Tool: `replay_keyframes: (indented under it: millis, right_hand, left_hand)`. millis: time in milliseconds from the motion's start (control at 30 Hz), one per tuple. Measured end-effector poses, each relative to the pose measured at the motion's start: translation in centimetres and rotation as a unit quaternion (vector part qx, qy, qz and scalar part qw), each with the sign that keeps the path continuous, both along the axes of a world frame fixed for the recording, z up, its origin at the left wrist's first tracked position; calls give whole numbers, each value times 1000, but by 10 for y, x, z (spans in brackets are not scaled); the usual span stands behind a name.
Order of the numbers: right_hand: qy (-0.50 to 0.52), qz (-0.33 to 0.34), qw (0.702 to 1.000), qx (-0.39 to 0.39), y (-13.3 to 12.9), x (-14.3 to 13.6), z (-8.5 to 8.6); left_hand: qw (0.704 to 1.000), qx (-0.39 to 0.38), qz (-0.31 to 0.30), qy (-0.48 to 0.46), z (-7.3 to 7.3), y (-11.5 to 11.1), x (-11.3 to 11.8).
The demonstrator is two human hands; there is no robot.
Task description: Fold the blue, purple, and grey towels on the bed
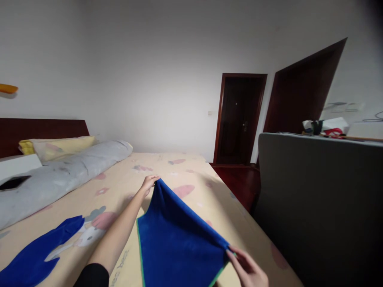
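A blue cloth with green edging is stretched between my two hands above the bed. My left hand is farther away and pinches one corner of it. Closer to me on the right, my right hand grips another corner between thumb and fingers. The top edge runs taut from one hand to the other, and the rest hangs down toward the sheet. Left of my forearm, a second blue cloth lies crumpled on the bed.
The bed has a cream patterned sheet. A rolled grey quilt, a yellow pillow and a dark phone-like object are at the left. A dark grey panel stands along the right side. A dark door is at the back.
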State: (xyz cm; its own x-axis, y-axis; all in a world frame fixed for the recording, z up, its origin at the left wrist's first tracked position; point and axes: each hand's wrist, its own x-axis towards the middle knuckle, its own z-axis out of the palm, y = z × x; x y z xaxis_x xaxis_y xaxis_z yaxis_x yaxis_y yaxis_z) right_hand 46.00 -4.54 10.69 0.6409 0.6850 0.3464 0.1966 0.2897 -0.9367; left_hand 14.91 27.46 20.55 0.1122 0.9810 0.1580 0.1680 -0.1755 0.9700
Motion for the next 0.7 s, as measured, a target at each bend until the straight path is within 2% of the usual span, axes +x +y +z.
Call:
replay_keyframes:
  millis: [233,300,367,500,700]
  right_hand:
    - [-70,96,992,32,64,62,114]
    - [-101,131,986,24,85,70,140]
    - [-129,152,980,17,103,74,160]
    - [-169,163,972,11,130,73,179]
    - [-221,161,962,-3,150,68,179]
  left_hand:
    - [995,59,30,-81,67,-19,-59]
    - [991,84,36,-100,84,-30,-76]
    - [987,105,41,-111,95,-43,-89]
    - [986,120,42,-106,101,-69,-107]
    - [989,124,39,-71,100,-94,-122]
